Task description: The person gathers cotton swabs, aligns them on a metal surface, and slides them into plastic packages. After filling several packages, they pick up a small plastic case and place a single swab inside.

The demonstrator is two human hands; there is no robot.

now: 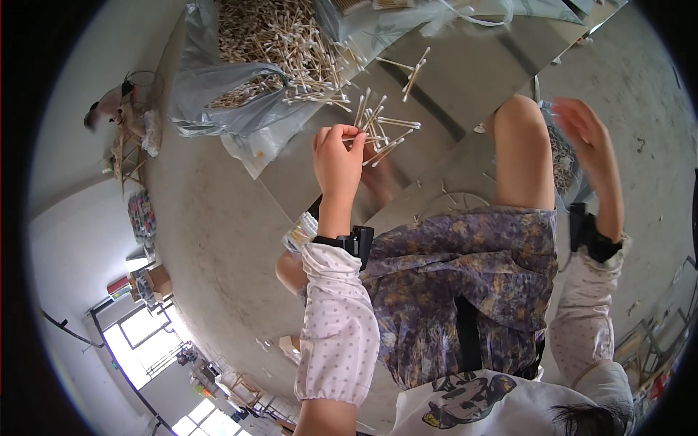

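My left hand (337, 161) is closed in a pinch over a shiny table, its fingertips on a few wooden-stemmed cotton swabs (373, 125). These fan out from the fingers; some may only lie on the tabletop. Further off, two or three loose cotton swabs (414, 75) lie on the surface. My right hand (585, 134) is blurred, out to the right beyond my knee. Its fingers look loosely stretched, with nothing visible in them. Beside it, partly behind my knee, hangs a plastic bag (563, 161) with small bits inside.
A big heap of cotton swabs (273, 43) fills an opened grey plastic bag (200, 102) at the table's far left. The reflective tabletop (465, 80) has a corner near my knees. Scattered bits lie on the concrete floor (218, 240). Another person (109, 105) is at the far left.
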